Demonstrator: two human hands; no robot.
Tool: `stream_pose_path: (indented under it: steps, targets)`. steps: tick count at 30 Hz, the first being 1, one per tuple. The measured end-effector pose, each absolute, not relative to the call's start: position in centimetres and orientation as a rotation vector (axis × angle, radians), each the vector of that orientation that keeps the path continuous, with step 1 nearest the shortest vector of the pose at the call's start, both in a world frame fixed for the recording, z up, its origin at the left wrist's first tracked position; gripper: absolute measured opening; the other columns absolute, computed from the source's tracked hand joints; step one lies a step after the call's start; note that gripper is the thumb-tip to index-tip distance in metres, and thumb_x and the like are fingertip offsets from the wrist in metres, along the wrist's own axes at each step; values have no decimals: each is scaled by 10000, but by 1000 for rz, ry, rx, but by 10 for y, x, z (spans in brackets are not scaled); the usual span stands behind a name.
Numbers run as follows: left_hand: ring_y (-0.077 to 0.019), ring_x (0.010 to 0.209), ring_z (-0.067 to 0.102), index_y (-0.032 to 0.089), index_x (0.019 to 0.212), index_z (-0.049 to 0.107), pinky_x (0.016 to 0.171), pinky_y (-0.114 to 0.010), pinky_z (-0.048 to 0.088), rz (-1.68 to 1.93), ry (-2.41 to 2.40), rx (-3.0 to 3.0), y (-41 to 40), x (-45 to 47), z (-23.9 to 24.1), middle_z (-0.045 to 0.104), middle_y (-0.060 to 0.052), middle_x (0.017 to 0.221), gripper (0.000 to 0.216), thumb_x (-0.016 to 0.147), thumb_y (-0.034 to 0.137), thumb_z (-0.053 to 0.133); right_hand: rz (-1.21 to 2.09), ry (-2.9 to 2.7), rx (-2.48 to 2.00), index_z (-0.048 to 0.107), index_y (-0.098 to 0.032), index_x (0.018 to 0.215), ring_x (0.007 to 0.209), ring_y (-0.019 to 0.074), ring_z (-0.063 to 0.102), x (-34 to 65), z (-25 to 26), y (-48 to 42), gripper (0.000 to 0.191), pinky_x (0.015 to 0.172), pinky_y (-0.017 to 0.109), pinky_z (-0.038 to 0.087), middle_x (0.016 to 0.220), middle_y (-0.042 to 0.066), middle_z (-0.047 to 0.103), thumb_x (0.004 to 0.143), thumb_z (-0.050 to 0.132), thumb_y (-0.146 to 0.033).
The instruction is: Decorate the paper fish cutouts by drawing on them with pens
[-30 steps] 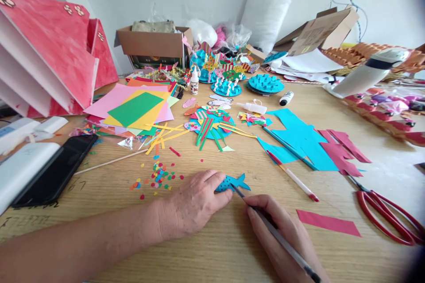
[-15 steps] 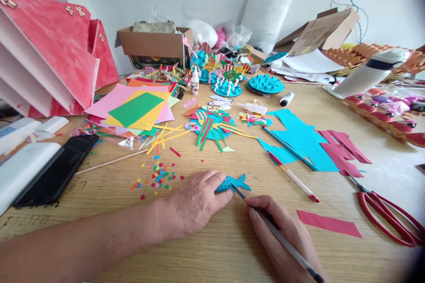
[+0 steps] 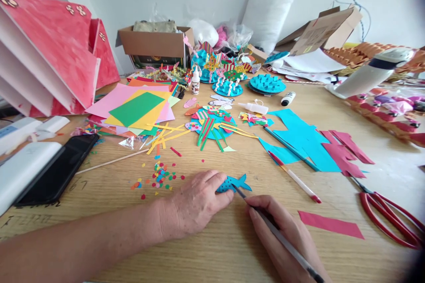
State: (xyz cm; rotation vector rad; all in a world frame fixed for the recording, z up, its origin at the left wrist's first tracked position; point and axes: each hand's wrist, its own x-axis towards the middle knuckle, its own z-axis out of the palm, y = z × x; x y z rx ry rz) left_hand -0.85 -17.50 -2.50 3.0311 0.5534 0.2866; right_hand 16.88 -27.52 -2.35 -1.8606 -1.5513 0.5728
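A small blue paper fish (image 3: 239, 181) with dark dots lies flat on the wooden table, its forked tail toward the right. My left hand (image 3: 201, 198) holds it down from the left, with the thumb and fingers at its head end, so part of the fish is hidden. In my right hand (image 3: 277, 225) is a dark pen (image 3: 288, 245), gripped near its front. Its tip meets the fish just before the tail. Left of my left hand are loose confetti dots (image 3: 161, 174) in several colours.
Red-handled scissors (image 3: 387, 216) lie at right, near a pink paper strip (image 3: 332, 224) and a red pen (image 3: 295, 177). Blue paper (image 3: 299, 139) is beyond. A phone (image 3: 58, 170) and coloured sheets (image 3: 136, 108) occupy the left. Glue bottles (image 3: 195, 82), boxes and finished crafts stand behind.
The view has shifted very slightly. Both hands, the pen and the fish keep practically the same places.
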Motion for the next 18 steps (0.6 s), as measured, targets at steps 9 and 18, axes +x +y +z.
stream_pose_path:
  steps: [9, 18]
  targets:
    - [-242, 1075, 476, 187, 1116, 543, 908, -373, 436, 289, 547, 3023, -175, -9, -25, 485, -113, 1174, 272, 854, 121, 514, 579, -1508, -1872, 640, -243, 831, 612, 161, 643, 170, -25, -276, 206, 548, 225, 495, 703, -3, 693, 816, 472, -362]
    - [-233, 1068, 474, 194, 1123, 536, 904, -366, 440, 278, 553, 3031, -176, -9, -24, 473, -103, 1181, 264, 867, 137, 508, 586, -1510, -1860, 631, -242, 824, 602, 153, 629, 169, -24, -276, 200, 539, 220, 483, 686, -10, 677, 816, 477, -369]
